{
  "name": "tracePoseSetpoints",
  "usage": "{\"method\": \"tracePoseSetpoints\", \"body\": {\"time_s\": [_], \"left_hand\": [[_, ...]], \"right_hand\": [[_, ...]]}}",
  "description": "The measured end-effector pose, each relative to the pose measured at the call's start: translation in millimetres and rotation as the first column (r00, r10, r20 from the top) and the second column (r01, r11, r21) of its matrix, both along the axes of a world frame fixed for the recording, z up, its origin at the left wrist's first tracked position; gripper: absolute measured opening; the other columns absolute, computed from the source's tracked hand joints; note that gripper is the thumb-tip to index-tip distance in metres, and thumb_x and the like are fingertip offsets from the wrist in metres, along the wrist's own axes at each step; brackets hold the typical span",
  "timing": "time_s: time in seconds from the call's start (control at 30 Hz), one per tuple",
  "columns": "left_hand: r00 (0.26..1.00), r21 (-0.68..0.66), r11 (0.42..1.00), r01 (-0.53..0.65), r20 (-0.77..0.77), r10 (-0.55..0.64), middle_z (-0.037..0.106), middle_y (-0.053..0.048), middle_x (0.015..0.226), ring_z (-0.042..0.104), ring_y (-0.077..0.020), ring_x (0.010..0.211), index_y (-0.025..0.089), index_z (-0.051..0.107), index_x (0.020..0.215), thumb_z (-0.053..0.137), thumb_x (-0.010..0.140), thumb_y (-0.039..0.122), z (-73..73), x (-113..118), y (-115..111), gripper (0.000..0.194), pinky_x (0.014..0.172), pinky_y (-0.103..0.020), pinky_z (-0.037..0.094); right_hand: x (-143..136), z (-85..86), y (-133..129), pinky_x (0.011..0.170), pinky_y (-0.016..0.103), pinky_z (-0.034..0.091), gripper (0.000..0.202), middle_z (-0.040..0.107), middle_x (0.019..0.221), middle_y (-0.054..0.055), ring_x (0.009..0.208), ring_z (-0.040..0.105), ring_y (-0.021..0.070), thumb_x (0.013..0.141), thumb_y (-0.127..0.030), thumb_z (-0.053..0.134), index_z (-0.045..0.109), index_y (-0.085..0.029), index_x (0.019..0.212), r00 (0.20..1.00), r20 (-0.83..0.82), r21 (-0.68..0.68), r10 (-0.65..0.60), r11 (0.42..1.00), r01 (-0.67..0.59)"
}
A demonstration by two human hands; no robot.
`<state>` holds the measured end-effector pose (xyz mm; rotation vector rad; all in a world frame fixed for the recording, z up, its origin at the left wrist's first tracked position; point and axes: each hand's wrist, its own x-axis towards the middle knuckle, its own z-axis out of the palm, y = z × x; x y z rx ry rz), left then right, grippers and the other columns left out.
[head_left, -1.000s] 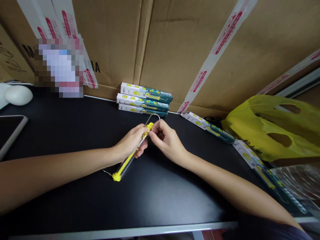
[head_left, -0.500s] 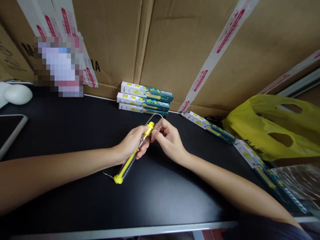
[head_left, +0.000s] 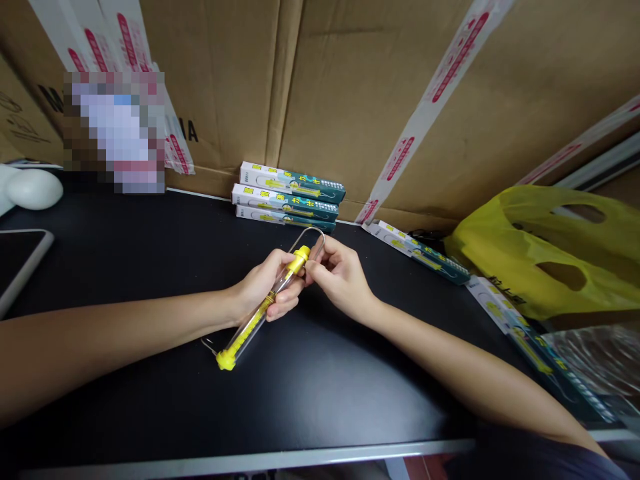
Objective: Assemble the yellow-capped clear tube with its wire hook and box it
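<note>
A spring scale [head_left: 249,329] with a clear tube and yellow ends lies slanted across my left hand [head_left: 260,285]. That hand is wrapped round the tube's upper part, just below the yellow cap [head_left: 299,259]. The large bent metal hook [head_left: 313,229] rises from this cap. My right hand [head_left: 345,280] pinches the hook's right side between thumb and fingers, close to the cap. At the lower left, a small wire hook [head_left: 209,344] sticks out by the yellow end piece [head_left: 226,361]. My palm and fingers hide part of the tube.
Several printed spring scale boxes [head_left: 287,195] are stacked by the cardboard wall [head_left: 340,100]. Two more boxes [head_left: 417,251] lie along the right, near a yellow plastic bag [head_left: 500,247]. A white-edged device [head_left: 27,267] and a rounded white object [head_left: 35,189] are at the left.
The spring scale's lower end has swung slightly left, and the tube appears turned, showing more of its coil and yellow strip. My left fingers have shifted a little; my right hand stays on the hook.
</note>
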<state>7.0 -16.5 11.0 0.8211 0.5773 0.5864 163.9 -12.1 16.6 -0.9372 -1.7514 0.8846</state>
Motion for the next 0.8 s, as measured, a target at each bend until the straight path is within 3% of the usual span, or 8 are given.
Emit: {"method": "tracePoseSetpoints", "body": {"time_s": [0.8], "left_hand": [[0.933,-0.124,0.956,0.265,0.285,-0.221,0.044,0.003,0.035,0.035,-0.0097,0.021,0.014,0.058,0.062,0.046,0.08,0.038,-11.6,-8.7,13.8,0.032,0.021,-0.019,0.035]], "right_hand": [[4.5,7.0,-7.3,0.058,0.023,0.043,0.018,0.054,0.065,-0.003,0.06,0.052,0.0097,0.076,-0.014,0.061,0.047,-0.019,0.065,0.995,0.097,0.07,0.027,0.997,-0.034]]}}
